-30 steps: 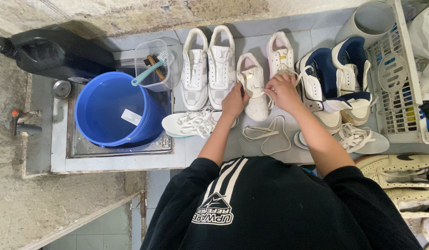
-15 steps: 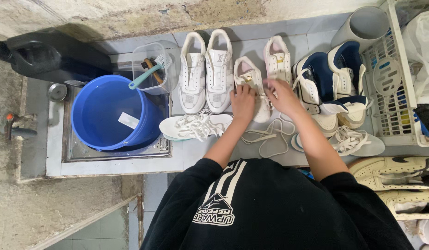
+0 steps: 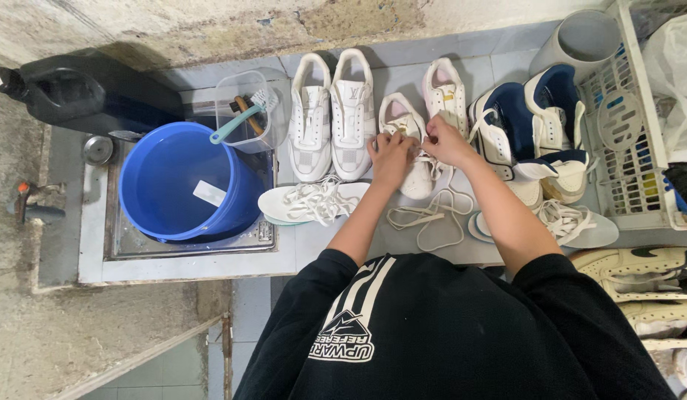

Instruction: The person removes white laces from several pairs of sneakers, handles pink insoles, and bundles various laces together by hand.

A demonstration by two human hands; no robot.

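My left hand [image 3: 390, 157] and my right hand [image 3: 446, 142] meet over a small white sneaker [image 3: 404, 152] on the grey counter [image 3: 336, 241]. Both hands pinch its white lace [image 3: 429, 217], which trails in loops toward me. The matching white sneaker [image 3: 446, 92] stands just right of it. To the left of the hands stands a pair of white checkered sneakers [image 3: 332, 111]. Below that pair lies a white insole with a bundle of laces [image 3: 311, 201].
A blue bucket [image 3: 182, 185] sits in the sink at left, with a clear tub of brushes [image 3: 247, 111] behind it and a black jug [image 3: 77, 92] at far left. Navy-and-white sneakers [image 3: 532, 126], a grey pot [image 3: 577, 41] and a white basket [image 3: 632, 133] stand to the right.
Both hands have moved up onto the small white sneaker and closed on its lace. The view has shifted slightly.
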